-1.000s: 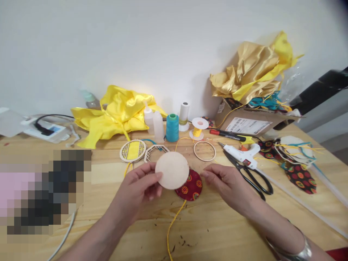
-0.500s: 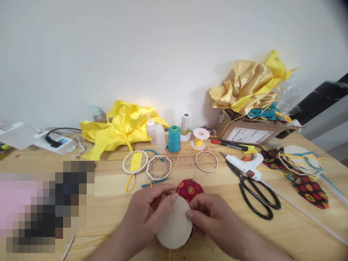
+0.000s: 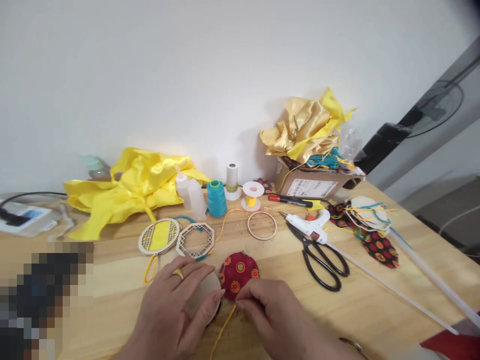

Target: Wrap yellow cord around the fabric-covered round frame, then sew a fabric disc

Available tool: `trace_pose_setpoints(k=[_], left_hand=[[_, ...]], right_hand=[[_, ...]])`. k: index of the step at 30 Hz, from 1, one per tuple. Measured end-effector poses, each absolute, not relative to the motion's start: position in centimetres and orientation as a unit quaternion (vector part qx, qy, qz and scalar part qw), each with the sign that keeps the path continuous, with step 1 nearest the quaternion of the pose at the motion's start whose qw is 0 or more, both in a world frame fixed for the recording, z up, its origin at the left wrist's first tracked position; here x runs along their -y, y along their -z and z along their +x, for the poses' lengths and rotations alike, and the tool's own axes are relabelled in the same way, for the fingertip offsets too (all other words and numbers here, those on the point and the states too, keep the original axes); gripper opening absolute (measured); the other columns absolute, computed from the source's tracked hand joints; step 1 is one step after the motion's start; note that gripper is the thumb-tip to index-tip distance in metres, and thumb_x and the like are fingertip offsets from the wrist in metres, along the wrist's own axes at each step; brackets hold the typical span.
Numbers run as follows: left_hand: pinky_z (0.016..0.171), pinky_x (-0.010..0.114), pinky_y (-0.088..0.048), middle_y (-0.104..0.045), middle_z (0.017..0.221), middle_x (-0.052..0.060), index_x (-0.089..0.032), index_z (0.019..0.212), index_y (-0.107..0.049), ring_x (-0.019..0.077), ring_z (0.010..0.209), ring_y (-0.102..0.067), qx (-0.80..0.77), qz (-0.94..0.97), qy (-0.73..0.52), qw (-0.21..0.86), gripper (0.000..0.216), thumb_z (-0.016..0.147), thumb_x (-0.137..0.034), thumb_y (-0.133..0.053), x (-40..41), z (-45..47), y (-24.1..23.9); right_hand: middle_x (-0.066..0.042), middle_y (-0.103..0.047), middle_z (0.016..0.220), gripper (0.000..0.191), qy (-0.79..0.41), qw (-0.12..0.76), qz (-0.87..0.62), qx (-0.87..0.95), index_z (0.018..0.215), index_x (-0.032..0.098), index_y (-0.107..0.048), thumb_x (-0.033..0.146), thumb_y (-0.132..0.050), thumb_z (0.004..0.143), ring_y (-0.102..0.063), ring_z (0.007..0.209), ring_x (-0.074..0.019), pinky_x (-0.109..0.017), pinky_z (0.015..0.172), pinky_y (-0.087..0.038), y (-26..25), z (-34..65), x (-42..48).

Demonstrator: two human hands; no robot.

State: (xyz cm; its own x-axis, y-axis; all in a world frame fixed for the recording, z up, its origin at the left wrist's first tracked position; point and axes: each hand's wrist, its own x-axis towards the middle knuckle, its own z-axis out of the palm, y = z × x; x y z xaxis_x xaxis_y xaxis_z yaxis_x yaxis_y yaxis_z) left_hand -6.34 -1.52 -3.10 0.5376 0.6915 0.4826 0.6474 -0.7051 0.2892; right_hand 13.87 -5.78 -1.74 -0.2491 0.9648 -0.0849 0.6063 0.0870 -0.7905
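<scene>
My left hand, with a ring on one finger, is closed over a plain cream disc, its thumb lying across the front. A dark edge shows beneath that disc. Just to the right is a round piece of dark red fabric with flower-like motifs. My right hand pinches at the lower edge of this fabric, where a yellow cord comes out and runs down toward me. The fingertips partly hide the spot where cord and fabric meet.
Behind my hands lie a round lattice frame, an octagonal frame and a thin hoop. Teal thread and a yellow spool stand farther back. Black-handled scissors and a white glue gun lie right, before a cardboard box.
The cream disc has moved left under my left hand, uncovering more of the red fabric. My right hand has shifted to the fabric's lower edge beside the cord. The view has turned right.
</scene>
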Motion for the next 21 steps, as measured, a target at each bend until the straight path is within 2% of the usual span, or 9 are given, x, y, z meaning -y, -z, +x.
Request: trace_pose_setpoints(k=[4, 7, 8, 10, 11, 14, 17, 21], left_hand=[[0.082, 0.039, -0.042, -0.067, 0.09, 0.004, -0.021, 0.098, -0.058, 0.0228, 0.086, -0.057, -0.356, 0.887, -0.294, 0.017, 0.023, 0.074, -0.023, -0.059, 1.5, -5.8, 3.1], [0.079, 0.035, -0.044, -0.068, 0.085, 0.001, -0.022, 0.093, -0.059, 0.0184, 0.078, -0.059, -0.354, 0.89, -0.287, 0.031, 0.016, 0.078, -0.019, -0.055, 1.6, -5.3, 2.7], [0.077, 0.033, -0.045, -0.068, 0.083, 0.0, -0.022, 0.092, -0.059, 0.0177, 0.077, -0.059, -0.363, 0.886, -0.285, 0.039, 0.015, 0.079, -0.018, -0.054, 1.7, -5.1, 2.6], [0.072, 0.031, -0.046, -0.068, 0.081, 0.001, -0.022, 0.093, -0.059, 0.0173, 0.076, -0.059, -0.383, 0.879, -0.278, 0.05, 0.014, 0.08, -0.018, -0.052, 1.8, -4.8, 2.4], [0.072, 0.031, -0.047, -0.068, 0.081, 0.001, -0.021, 0.092, -0.059, 0.0172, 0.076, -0.059, -0.39, 0.878, -0.272, 0.052, 0.014, 0.081, -0.018, -0.052, 1.9, -4.7, 2.4], [0.08, 0.034, -0.046, -0.069, 0.086, 0.001, -0.022, 0.09, -0.061, 0.0176, 0.08, -0.059, -0.389, 0.885, -0.252, 0.039, 0.015, 0.081, -0.017, -0.052, 2.0, -4.6, 2.3], [0.088, 0.04, -0.044, -0.068, 0.099, 0.003, -0.023, 0.099, -0.062, 0.0221, 0.094, -0.057, -0.415, 0.879, -0.234, 0.014, 0.021, 0.08, -0.021, -0.053, 2.2, -5.0, 2.2], [0.09, 0.046, -0.043, -0.062, 0.116, 0.005, -0.022, 0.117, -0.054, 0.0284, 0.109, -0.048, -0.472, 0.863, -0.18, 0.025, 0.043, 0.075, -0.029, -0.06, 2.9, -5.9, 2.2]], right_hand=[[-0.001, -0.059, 0.062, 0.024, -0.206, 0.224, -0.626, 0.718, 0.065, 0.018, -0.054, 0.023, -0.043, 0.085, -0.051, 0.055, -0.0116, -0.022, 0.052, -0.035, 1.9, 17.6, 6.4], [-0.005, -0.059, 0.064, 0.029, -0.06, 0.2, -0.667, 0.715, 0.063, 0.016, -0.055, 0.028, -0.042, 0.087, -0.052, 0.058, -0.0152, -0.025, 0.053, -0.038, 1.3, 21.6, 5.4], [-0.007, -0.062, 0.07, 0.028, -0.011, 0.195, -0.669, 0.717, 0.066, 0.016, -0.058, 0.028, -0.042, 0.087, -0.054, 0.063, -0.0172, -0.027, 0.057, -0.04, 1.1, 22.9, 4.9], [-0.011, -0.065, 0.092, 0.02, 0.089, 0.177, -0.65, 0.734, 0.087, 0.014, -0.064, 0.026, -0.047, 0.084, -0.054, 0.083, -0.0234, -0.034, 0.073, -0.043, 0.9, 25.2, 3.5], [-0.013, -0.064, 0.101, 0.023, 0.118, 0.157, -0.644, 0.739, 0.096, 0.013, -0.063, 0.024, -0.048, 0.083, -0.052, 0.09, -0.0255, -0.037, 0.079, -0.042, 0.8, 26.0, 2.8], [-0.011, -0.061, 0.113, 0.031, 0.136, 0.12, -0.622, 0.761, 0.111, 0.014, -0.059, 0.021, -0.048, 0.083, -0.049, 0.097, -0.0259, -0.039, 0.084, -0.041, 0.7, 27.4, 1.2], [-0.009, -0.063, 0.11, 0.032, 0.112, 0.111, -0.619, 0.769, 0.114, 0.015, -0.058, 0.019, -0.047, 0.083, -0.048, 0.097, -0.0251, -0.037, 0.083, -0.041, 0.9, 27.7, 0.5], [-0.008, -0.065, 0.104, 0.031, 0.089, 0.106, -0.63, 0.765, 0.113, 0.015, -0.058, 0.02, -0.046, 0.084, -0.047, 0.097, -0.0258, -0.036, 0.081, -0.041, 1.4, 28.5, 0.4]])
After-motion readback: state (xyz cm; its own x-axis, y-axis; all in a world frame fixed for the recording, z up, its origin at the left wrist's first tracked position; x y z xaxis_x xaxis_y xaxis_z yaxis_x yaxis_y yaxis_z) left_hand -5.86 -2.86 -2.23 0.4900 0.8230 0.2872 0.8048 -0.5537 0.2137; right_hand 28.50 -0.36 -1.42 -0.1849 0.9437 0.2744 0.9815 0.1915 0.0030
